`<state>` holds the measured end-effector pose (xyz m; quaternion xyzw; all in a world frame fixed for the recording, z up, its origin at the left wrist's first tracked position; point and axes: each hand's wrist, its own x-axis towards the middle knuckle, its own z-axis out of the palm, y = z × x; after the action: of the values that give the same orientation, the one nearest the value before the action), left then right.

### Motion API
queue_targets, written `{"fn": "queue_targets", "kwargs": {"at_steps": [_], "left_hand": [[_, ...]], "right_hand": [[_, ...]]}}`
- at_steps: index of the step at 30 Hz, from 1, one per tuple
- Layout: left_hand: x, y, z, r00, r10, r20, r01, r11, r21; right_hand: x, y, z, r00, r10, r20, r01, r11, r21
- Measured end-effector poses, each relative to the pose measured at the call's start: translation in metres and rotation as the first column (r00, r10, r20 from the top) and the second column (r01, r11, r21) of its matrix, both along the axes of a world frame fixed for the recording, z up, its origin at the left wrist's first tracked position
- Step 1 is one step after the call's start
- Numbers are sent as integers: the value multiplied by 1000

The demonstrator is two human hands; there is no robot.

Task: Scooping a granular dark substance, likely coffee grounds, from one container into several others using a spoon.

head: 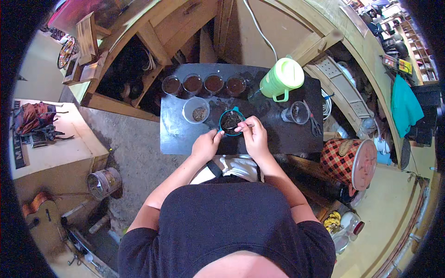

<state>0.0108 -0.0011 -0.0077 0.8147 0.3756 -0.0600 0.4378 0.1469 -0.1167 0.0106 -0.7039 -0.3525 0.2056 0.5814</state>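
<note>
A teal measuring cup [231, 121] holding dark soil-like material stands near the middle of the black table [184, 140]. My left hand [205, 144] grips it at its lower left side. Over its right rim, my right hand [255, 136] pinches a thin metal utensil [249, 125], perhaps a spoon, its tip down in the dark material. Left of the cup is a clear plastic container [196, 110] with some greyish-brown bits at the bottom. Behind it, several clear cups [213, 83] filled with dark brown material form a row.
A lime-green lidded pitcher [281, 79] stands at the table's back right. Nearer me, a clear cup [296, 113] rests beside scissors [315, 123]. Off the table's right side is a checkered cooler jug [342, 161]. A metal can [103, 183] is at the left.
</note>
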Motion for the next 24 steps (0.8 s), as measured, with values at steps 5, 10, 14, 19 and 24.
{"fn": "queue_targets", "kwargs": {"at_steps": [5,10,14,19,24], "left_hand": [[-1,-1,-1,1000,10,13,-10,1000,14],[0,0,-2,1000,16,15,-16,1000,-3],[0,-1,-2,1000,16,11,-16,1000,3],[0,-1,-1,1000,12,-20,-12,1000,-12],[0,-1,-2,1000,2,-12,-2,1000,0]], "right_hand": [[3,-4,20,984,-19,176,20,1000,-4],[-4,2,21,913,107,394,-48,986,-157],[-7,4,21,884,198,424,-111,969,-221],[-1,0,30,901,177,396,-103,974,-199],[-2,0,29,893,172,416,-105,978,-179]]}}
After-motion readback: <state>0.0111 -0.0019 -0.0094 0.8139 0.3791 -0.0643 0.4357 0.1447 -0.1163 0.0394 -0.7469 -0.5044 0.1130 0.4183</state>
